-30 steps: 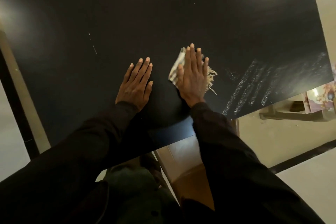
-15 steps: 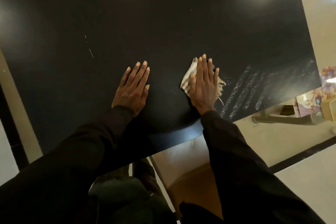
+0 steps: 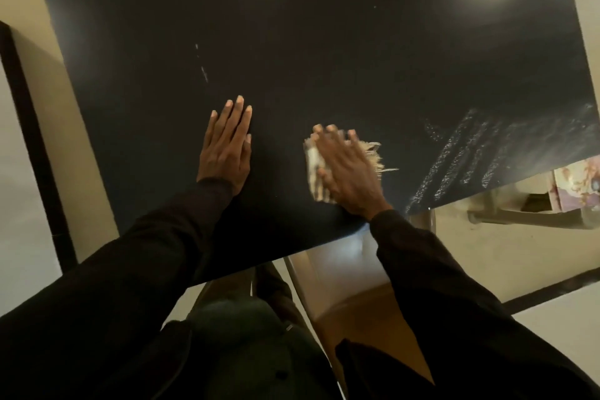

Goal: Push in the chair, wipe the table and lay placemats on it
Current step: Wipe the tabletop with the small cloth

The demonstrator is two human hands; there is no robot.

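Where the cloth (image 3: 312,166) is lying: on the dark bench (image 3: 324,42) near its front edge, under the right hand (image 3: 349,172).
Right hand: grip wide, fingers straight, pressing flat on the cloth.
Left hand (image 3: 225,149): grip wide, resting flat on the bench, apart from the cloth.

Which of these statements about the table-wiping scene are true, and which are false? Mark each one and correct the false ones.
1. The right hand presses a pale fringed cloth flat on the black matte table. True.
2. The left hand holds a placemat in its grip. False: it rests flat and bare on the table.
3. Streaky wipe marks lie to the right of the cloth. True.
4. Placemats lie on the table. False: none is visible.
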